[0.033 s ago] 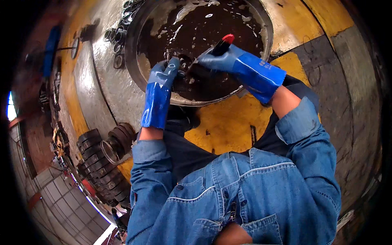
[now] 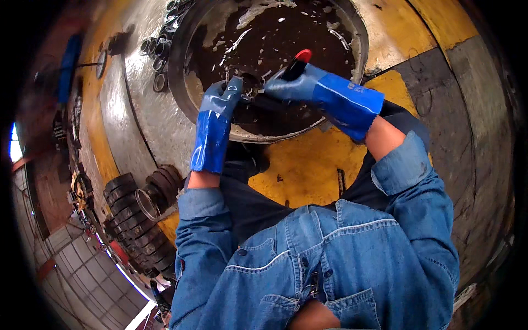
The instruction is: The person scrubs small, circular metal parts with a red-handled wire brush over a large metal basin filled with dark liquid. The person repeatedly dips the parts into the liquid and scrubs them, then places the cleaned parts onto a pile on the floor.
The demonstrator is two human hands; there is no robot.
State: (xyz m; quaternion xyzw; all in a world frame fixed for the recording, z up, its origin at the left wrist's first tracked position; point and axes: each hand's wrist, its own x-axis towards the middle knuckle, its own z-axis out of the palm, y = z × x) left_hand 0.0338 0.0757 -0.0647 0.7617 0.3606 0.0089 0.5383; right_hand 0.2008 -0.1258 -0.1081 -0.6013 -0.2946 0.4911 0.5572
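Both my hands wear blue rubber gloves above a large round metal pan of dark liquid. My left hand is closed on a small dark, wet metal ring-like part, whose exact kind I cannot make out. My right hand is wrapped round a black-handled tool with a red end. The red end points up and away from me. The tool's working end is close to the part, dark and blurred, so its kind does not show.
Several dark metal rings lie along the pan's left side. Black ribbed cylindrical parts and a round part with a metal rim stand at the lower left. Yellow and grey floor plates surround the pan.
My right hand and the tool have shifted slightly left, and the red end sits a little lower. Foam on the liquid has drifted. My left hand stays nearly in place.
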